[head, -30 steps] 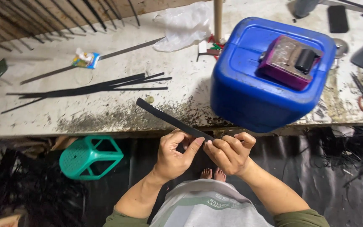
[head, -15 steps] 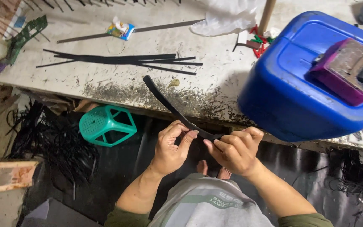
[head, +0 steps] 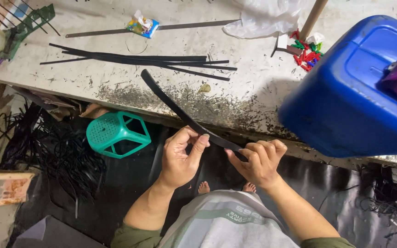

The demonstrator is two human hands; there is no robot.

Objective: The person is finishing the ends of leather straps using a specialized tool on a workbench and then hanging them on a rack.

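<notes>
A long black rubber strip point(head: 171, 103) curves up and to the left from my hands, out over the edge of the worn white workbench point(head: 244, 98). My left hand point(head: 182, 154) pinches it between thumb and fingers near its lower part. My right hand point(head: 259, 161) grips the strip's near end, fingers curled around it. Both hands are held in front of the bench edge, above my lap and bare feet. More black strips point(head: 134, 59) lie in a bundle on the bench beyond.
A big blue plastic jerrycan point(head: 350, 96) stands on the bench at right, with small red and green clips point(head: 305, 51) beside it. A teal plastic stool point(head: 118, 134) lies on the floor at left, among black offcuts point(head: 51, 151). A metal ruler point(head: 180, 25) lies at the back.
The view has swung further to the left and down. The strip and both hands keep the same grip, with the strip's free end now raised over the bench.
</notes>
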